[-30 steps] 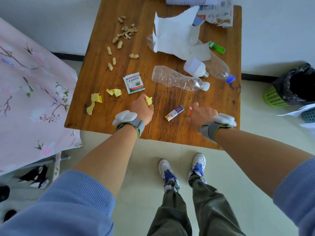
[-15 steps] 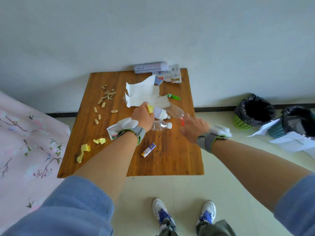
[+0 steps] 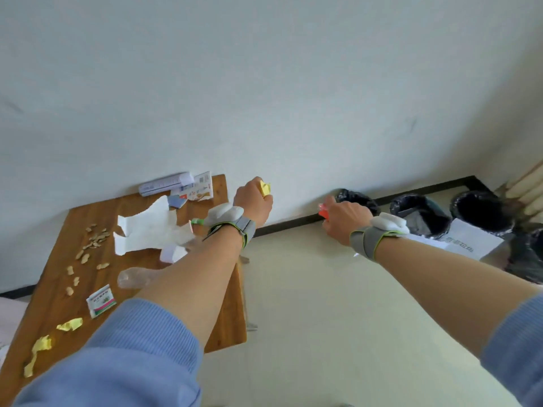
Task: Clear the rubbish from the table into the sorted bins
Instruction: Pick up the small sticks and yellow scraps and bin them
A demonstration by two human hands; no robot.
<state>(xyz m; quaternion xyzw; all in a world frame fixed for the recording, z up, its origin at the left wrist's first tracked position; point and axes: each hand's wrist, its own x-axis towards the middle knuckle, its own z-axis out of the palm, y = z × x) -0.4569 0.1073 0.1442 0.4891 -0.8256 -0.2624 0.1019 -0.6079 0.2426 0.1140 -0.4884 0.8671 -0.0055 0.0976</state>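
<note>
Judging by the head view, you're barely started: your left hand (image 3: 254,201) curls round a yellow scrap (image 3: 265,188) past the table (image 3: 97,215) edge, and your right hand (image 3: 345,220) pinches a red scrap (image 3: 323,211) just short of the bins (image 3: 423,212). Shells (image 3: 95,240), paper (image 3: 147,230), bottle (image 3: 133,279), sachet (image 3: 100,301) and yellow bits (image 3: 70,324) all wait on the table.

A yellow scrap (image 3: 265,188) sits crumpled in the left hand (image 3: 254,202), a red scrap (image 3: 323,212) pinched in the right hand (image 3: 345,220) — both beyond the tabletop's (image 3: 232,324) right edge, near the black-lined bins (image 3: 423,218).
</note>
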